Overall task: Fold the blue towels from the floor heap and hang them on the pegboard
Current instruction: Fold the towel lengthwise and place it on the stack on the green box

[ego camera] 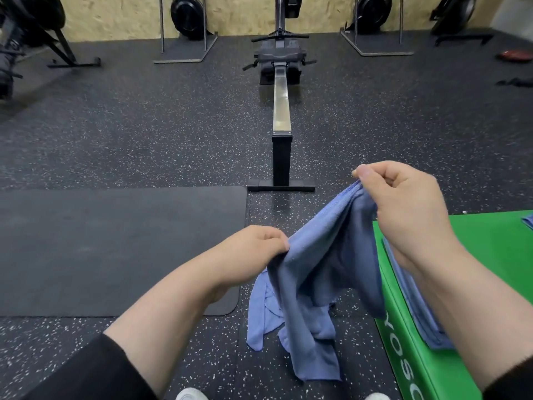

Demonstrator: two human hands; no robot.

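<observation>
Floor (144, 125): you stand on dark speckled rubber, with a rowing machine (281, 111) straight ahead and a black mat (115, 249) to your left.
Green box (476, 269): it sits low at your right and works as your folding surface; one blue towel (415, 307) already lies flat along its near edge, and a corner of another blue cloth (528, 221) shows at the far right edge.
Pegboard: you cannot see it from here.
Floor heap (266, 310): crumpled blue cloth lies on the floor just left of the box, partly hidden behind the towel you hold.
Held towel (326, 269): it hangs between your hands, bunched and twisted, with its lower end down over the heap.
Right hand (409, 203): your thumb and fingers pinch the top edge, raised high.
Left hand (253, 246): your curled fingers grip the cloth lower down.
Step in hand: you are probably finding the corners; slide your left hand along the hem to the next corner, pull the edge taut, and lift the tail clear of the heap before folding.
</observation>
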